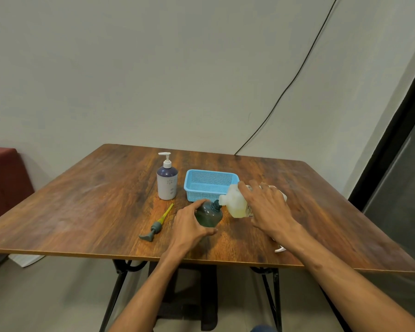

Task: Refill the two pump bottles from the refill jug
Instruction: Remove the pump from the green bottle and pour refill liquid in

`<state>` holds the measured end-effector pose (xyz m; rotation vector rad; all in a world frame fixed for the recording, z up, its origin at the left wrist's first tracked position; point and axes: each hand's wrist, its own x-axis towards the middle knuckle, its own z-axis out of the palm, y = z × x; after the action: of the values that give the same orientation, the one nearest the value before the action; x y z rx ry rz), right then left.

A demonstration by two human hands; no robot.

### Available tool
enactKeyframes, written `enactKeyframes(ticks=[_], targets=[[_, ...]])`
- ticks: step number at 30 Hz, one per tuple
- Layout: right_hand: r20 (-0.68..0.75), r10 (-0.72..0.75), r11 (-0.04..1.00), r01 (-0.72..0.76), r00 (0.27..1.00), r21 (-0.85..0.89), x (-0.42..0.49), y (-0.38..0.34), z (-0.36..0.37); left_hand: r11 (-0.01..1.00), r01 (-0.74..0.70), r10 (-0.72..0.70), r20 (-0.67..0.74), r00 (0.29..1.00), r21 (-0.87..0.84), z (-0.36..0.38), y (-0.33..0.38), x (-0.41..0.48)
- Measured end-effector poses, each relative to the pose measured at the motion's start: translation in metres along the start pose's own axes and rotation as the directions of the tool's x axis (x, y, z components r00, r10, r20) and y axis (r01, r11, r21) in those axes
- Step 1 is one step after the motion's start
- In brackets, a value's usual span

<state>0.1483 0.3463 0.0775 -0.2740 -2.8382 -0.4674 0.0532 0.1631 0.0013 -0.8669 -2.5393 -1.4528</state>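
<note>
A dark green pump bottle [209, 214] stands open on the wooden table [94, 200], its pump removed. My left hand [189, 224] wraps around its left side. My right hand [268, 209] holds the white refill jug [236, 203] tipped to the left, its spout right at the green bottle's neck; yellowish liquid shows inside the jug. The green bottle's pump head [156, 225] with a yellow tube lies on the table to the left. A second pump bottle [167, 181], white and dark blue with a white pump fitted, stands upright further back.
A light blue mesh basket [210, 179] sits behind the jug, to the right of the white bottle. A small white object [279, 249] peeks out under my right forearm near the front edge. A black cable [297, 75] hangs along the wall behind.
</note>
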Motion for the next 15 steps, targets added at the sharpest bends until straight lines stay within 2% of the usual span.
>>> enactKeyframes(ticks=[15], targets=[[-0.004,0.003,1.000,-0.003,1.000,-0.010,0.0014,0.0004,-0.0004,1.000,0.005,-0.005,0.000,1.000,-0.007,-0.0006,0.0014,0.0008]])
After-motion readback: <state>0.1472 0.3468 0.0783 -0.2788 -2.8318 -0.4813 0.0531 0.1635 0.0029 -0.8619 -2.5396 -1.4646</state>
